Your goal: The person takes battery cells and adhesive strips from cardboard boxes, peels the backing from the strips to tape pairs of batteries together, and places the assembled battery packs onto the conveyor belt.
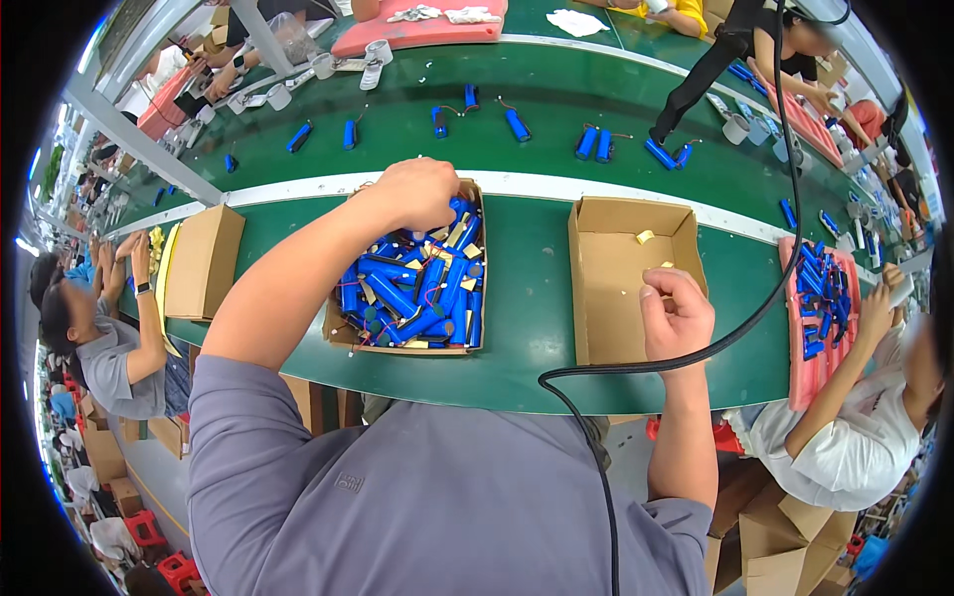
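Observation:
My left hand (pixel 422 194) is closed over the far edge of an open cardboard box (pixel 336 336), and its fingertips are hidden. Blue cylindrical battery packs (pixel 393 293) with thin red wires and pale yellow paper pieces fill that box in a jumble. My right hand (pixel 680 318) hovers over the near right side of a second, shallow cardboard box (pixel 606 343). Its thumb and fingers are curled together; whatever they may pinch is too small to make out. A small yellow paper piece (pixel 645 237) lies inside this second box, towards its far side.
A black cable (pixel 636 367) loops across in front of my right wrist. Beyond a white rail (pixel 537 186), several blue battery packs (pixel 517 125) lie spread on a green surface. A pink tray (pixel 805 363) with more packs stands at right, beside a co-worker. Another cardboard box (pixel 214 263) stands at left.

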A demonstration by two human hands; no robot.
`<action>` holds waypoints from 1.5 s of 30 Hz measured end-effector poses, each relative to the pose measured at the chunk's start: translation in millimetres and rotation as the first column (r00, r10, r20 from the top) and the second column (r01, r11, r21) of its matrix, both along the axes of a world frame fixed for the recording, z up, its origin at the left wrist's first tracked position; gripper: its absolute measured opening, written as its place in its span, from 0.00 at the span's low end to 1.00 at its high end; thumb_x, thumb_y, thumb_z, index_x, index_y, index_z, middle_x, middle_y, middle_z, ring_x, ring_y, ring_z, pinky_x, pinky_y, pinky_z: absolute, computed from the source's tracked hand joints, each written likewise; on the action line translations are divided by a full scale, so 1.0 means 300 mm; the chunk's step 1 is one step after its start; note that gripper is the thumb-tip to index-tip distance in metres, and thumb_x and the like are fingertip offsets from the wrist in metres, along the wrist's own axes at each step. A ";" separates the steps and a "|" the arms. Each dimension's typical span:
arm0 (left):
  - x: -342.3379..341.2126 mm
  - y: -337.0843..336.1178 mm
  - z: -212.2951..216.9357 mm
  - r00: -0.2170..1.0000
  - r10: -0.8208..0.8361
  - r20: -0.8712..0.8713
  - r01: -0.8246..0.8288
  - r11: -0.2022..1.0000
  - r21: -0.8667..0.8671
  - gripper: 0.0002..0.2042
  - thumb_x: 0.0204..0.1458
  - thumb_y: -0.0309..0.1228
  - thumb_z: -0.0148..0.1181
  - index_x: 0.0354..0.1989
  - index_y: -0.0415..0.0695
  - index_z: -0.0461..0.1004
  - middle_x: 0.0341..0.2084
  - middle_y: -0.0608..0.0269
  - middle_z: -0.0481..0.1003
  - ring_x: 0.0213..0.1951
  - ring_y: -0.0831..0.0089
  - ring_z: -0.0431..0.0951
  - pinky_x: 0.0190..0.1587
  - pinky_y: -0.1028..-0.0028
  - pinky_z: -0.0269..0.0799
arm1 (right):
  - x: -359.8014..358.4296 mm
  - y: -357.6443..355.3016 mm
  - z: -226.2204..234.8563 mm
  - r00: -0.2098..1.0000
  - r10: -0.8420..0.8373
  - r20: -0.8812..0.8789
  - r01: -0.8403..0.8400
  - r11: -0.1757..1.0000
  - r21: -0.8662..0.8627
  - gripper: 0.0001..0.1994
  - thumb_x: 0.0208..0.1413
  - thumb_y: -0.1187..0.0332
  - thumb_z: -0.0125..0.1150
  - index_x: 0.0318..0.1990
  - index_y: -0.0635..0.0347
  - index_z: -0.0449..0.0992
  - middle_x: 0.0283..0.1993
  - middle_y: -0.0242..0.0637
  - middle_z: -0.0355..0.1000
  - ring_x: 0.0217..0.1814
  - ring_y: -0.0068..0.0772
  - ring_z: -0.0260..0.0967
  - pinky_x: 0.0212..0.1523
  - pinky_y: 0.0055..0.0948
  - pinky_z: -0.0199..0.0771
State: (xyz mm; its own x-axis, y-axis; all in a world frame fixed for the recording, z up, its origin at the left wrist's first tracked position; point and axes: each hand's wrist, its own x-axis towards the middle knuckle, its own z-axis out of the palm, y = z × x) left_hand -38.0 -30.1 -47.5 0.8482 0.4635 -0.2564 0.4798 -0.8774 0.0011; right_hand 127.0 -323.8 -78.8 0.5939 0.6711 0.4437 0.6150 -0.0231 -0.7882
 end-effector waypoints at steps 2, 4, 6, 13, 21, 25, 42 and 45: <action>-0.036 0.017 0.010 0.997 -0.005 0.078 0.008 0.999 -0.041 0.14 0.40 0.34 0.62 0.34 0.38 0.77 0.25 0.52 0.77 0.32 0.61 0.78 0.37 0.64 0.73 | -0.004 -0.002 0.004 1.000 0.006 -0.003 -0.006 1.000 0.024 0.04 0.49 0.79 0.56 0.33 0.67 0.73 0.34 0.39 0.73 0.29 0.25 0.71 0.25 0.21 0.72; -0.085 -0.003 0.036 0.831 0.338 0.442 -0.093 0.868 -0.488 0.11 0.41 0.29 0.62 0.34 0.38 0.78 0.28 0.56 0.78 0.32 0.70 0.79 0.34 0.71 0.72 | -0.007 -0.008 0.010 0.998 0.045 -0.053 -0.042 0.997 0.062 0.04 0.49 0.79 0.56 0.34 0.68 0.74 0.34 0.38 0.73 0.30 0.23 0.70 0.27 0.19 0.71; -0.118 -0.052 0.088 0.755 0.452 0.475 -0.012 0.734 -0.679 0.10 0.44 0.24 0.59 0.36 0.36 0.77 0.27 0.62 0.77 0.31 0.76 0.76 0.33 0.75 0.71 | -0.015 0.003 0.007 0.991 0.083 -0.109 -0.075 0.995 0.068 0.04 0.50 0.79 0.56 0.34 0.67 0.74 0.34 0.37 0.73 0.30 0.22 0.70 0.29 0.19 0.71; -0.172 -0.157 0.088 0.604 0.638 0.478 0.404 0.271 -0.873 0.14 0.52 0.23 0.56 0.48 0.37 0.70 0.42 0.60 0.73 0.43 0.71 0.76 0.48 0.69 0.74 | -0.188 0.200 0.091 0.850 0.414 -0.326 -0.366 0.909 0.199 0.07 0.51 0.78 0.56 0.38 0.67 0.74 0.34 0.34 0.69 0.33 0.21 0.67 0.30 0.20 0.69; -0.174 -0.237 0.111 0.442 0.810 0.386 0.719 -0.062 -0.692 0.15 0.55 0.24 0.52 0.51 0.38 0.66 0.44 0.54 0.71 0.44 0.64 0.75 0.48 0.65 0.75 | -0.264 0.300 0.148 0.481 0.406 -0.777 -0.437 0.879 0.188 0.19 0.52 0.74 0.60 0.52 0.68 0.66 0.44 0.39 0.70 0.42 0.24 0.69 0.34 0.21 0.73; -0.152 -0.248 0.090 0.443 0.864 0.237 0.682 -0.154 -0.715 0.14 0.54 0.27 0.52 0.49 0.38 0.67 0.41 0.56 0.73 0.40 0.66 0.75 0.44 0.65 0.73 | -0.265 0.303 0.066 0.630 0.469 -0.618 -0.419 0.876 0.239 0.15 0.53 0.74 0.59 0.48 0.66 0.69 0.42 0.37 0.71 0.39 0.22 0.69 0.31 0.21 0.73; -0.141 -0.390 0.043 0.494 0.700 0.516 0.470 0.284 -0.836 0.17 0.51 0.19 0.57 0.51 0.36 0.70 0.32 0.70 0.71 0.33 0.86 0.70 0.36 0.84 0.67 | -0.251 0.220 0.120 0.854 0.380 -0.355 -0.305 0.919 0.250 0.06 0.49 0.80 0.57 0.35 0.66 0.75 0.34 0.35 0.72 0.32 0.21 0.71 0.30 0.19 0.71; -0.133 -0.400 0.048 0.483 0.632 0.605 0.493 0.375 -0.785 0.16 0.51 0.19 0.56 0.50 0.37 0.71 0.32 0.70 0.71 0.32 0.87 0.70 0.34 0.84 0.67 | -0.260 0.214 0.140 0.844 0.377 -0.381 -0.281 0.916 0.286 0.08 0.49 0.80 0.57 0.38 0.66 0.74 0.32 0.35 0.72 0.32 0.21 0.70 0.29 0.20 0.72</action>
